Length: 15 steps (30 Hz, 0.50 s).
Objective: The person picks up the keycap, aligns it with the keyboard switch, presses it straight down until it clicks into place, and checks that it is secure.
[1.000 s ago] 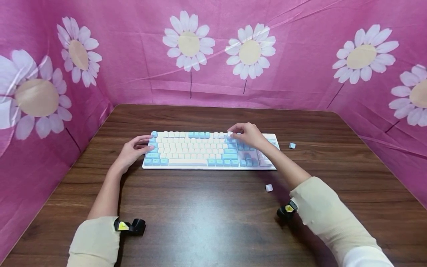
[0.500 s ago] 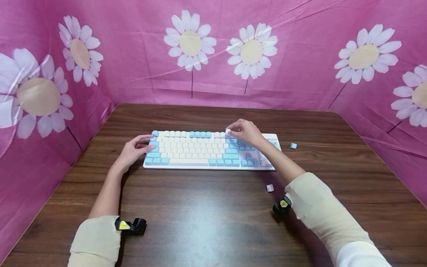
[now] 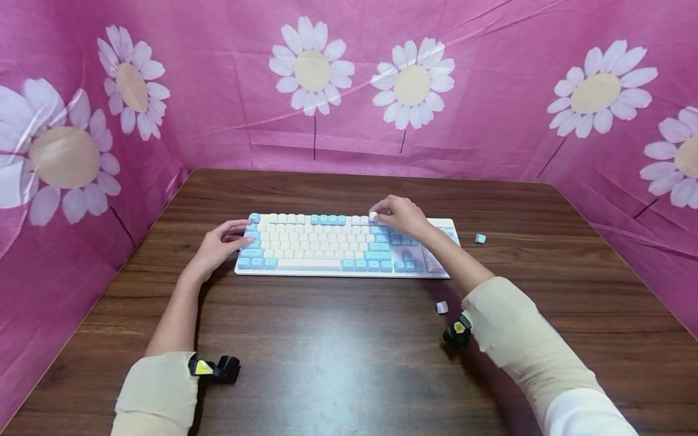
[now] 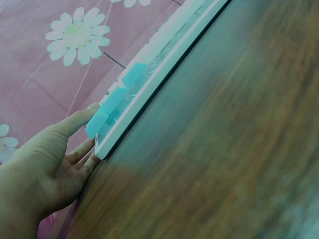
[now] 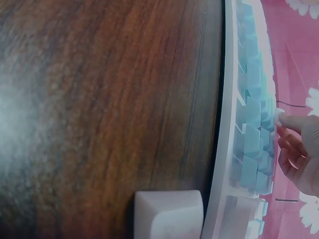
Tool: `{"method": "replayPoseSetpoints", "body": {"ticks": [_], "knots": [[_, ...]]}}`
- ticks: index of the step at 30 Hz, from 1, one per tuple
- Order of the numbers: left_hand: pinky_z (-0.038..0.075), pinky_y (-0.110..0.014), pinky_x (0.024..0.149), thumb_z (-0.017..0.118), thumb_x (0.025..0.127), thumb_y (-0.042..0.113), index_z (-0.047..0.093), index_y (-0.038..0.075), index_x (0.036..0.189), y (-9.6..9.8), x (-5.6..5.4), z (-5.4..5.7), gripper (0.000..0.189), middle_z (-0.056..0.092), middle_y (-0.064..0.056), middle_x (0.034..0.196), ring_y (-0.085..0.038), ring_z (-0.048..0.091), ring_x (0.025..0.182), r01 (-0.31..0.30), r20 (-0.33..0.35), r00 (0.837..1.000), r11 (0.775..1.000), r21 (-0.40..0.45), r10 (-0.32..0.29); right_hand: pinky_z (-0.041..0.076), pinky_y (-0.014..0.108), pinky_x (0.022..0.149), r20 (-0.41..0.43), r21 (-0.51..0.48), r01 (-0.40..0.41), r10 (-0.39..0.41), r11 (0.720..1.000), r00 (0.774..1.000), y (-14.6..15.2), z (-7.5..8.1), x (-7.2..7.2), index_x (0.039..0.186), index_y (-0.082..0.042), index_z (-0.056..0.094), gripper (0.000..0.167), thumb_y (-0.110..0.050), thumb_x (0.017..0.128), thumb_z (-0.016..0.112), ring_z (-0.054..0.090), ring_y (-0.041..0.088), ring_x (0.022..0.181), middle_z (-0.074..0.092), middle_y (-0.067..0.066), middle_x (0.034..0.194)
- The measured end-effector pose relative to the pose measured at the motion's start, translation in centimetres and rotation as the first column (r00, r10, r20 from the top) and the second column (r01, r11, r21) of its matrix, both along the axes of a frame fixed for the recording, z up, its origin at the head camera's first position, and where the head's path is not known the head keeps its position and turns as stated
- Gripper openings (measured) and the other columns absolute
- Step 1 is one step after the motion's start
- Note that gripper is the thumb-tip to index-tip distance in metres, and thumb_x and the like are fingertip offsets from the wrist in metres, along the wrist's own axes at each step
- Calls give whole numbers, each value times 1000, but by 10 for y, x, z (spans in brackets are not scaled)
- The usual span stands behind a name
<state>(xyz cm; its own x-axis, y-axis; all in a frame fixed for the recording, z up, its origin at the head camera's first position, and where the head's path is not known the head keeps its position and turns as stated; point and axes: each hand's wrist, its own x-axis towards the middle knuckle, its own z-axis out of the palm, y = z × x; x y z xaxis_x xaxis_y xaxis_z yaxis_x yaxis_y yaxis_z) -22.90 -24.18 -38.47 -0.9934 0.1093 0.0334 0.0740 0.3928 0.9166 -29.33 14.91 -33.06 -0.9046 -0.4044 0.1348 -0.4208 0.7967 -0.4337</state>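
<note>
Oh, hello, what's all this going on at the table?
A person is working on a blue-and-white keyboard with bare hands. The right hand pinches a white key at the back row; whether it is seated or loose is hard to tell. The left hand rests against the keyboard's left end. Two loose keys lie on the table: a blue one off the right end, a white one in front.

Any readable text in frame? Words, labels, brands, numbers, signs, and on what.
None readable.
Keyboard: any key marks too small.
Loose blue key, loose white key: nothing legible.
Left label on left device: too small to read.
Right label on right device: same.
</note>
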Motion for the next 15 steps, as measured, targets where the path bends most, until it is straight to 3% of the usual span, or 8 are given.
{"method": "replayPoseSetpoints", "body": {"ticks": [8,15], "knots": [[32,-45,92,64,88,28,45,5,132,1,0,1,54,43,-19,131,-34,41,115,-2,3,1000,1000,-3,2,31,29,51,18,30,7,-7,1000,1000,-2,0,-3,104,-10,71,20,-15,85,67,43,17,66,62,6,88],[32,-46,92,64,88,29,45,5,132,0,1,1,54,43,-19,131,-34,41,115,-3,7,1000,1000,-9,3,25,28,48,32,25,-21,20,999,999,-2,0,-4,104,-9,70,20,-13,85,66,29,12,53,58,6,69]]}}
